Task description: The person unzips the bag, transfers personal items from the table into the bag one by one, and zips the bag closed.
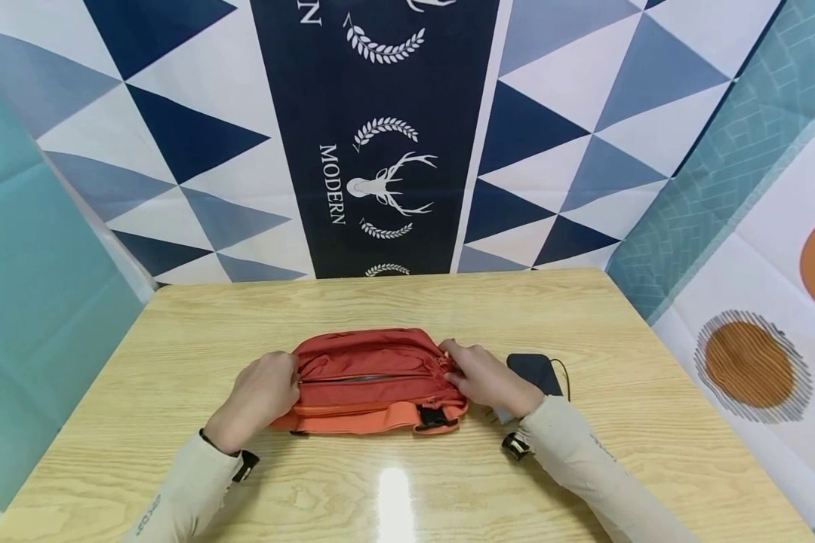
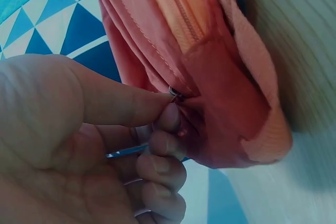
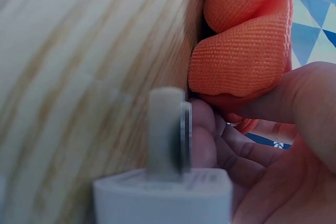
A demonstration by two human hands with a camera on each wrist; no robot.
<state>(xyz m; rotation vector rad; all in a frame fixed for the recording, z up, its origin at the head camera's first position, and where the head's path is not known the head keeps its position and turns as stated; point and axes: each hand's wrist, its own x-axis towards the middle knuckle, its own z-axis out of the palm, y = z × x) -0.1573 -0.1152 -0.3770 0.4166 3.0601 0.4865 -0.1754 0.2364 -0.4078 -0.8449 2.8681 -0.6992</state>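
Note:
A red waist bag (image 1: 360, 392) with an orange strap (image 1: 373, 421) lies lengthwise on the wooden table. Its middle zipper (image 1: 360, 378) shows as a slightly parted dark line. At the bag's left end, my left hand (image 1: 261, 396) pinches gathered fabric between thumb and forefinger, right beside a small metal zipper end (image 2: 176, 93). The right hand (image 1: 485, 377) grips the opposite end, its thumb against red cloth beneath the folded orange webbing (image 3: 236, 66). Near that hand is a black buckle (image 1: 435, 417) on the strap.
Just right of the right hand, a flat black device (image 1: 535, 371) with a thin cable (image 1: 566, 373) lies on the table (image 1: 394, 302). Close to the right wrist sits a white plug adapter (image 3: 163, 198) with prongs. Patterned cloth (image 1: 394, 151) hangs behind the far edge.

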